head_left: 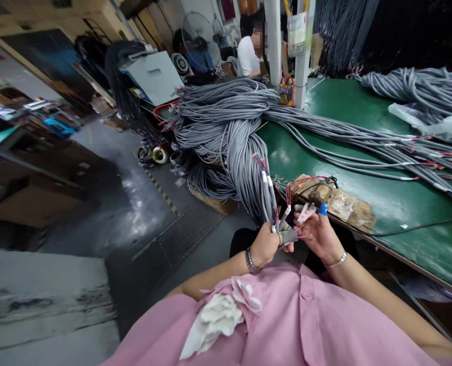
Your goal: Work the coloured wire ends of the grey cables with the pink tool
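Observation:
My left hand (266,244) is closed around several grey cables (266,198). Their stripped ends (262,162) fan out in red, blue and orange wires with white bands below. Close by on the right, my right hand (321,236) has its fingers curled on a small pale pink clip-like piece (305,212). Blue tape (322,209) wraps the thumb tip. Thin coloured wire ends (305,237) show between the hands. The exact grip of the right fingers is partly hidden.
A large heap of grey cable (226,107) hangs over the green table (287,152) edge. A tape-wrapped block (340,203) with a black cord lies beside my right hand. More cables (363,137) stretch rightward. A person in white (247,56) sits behind.

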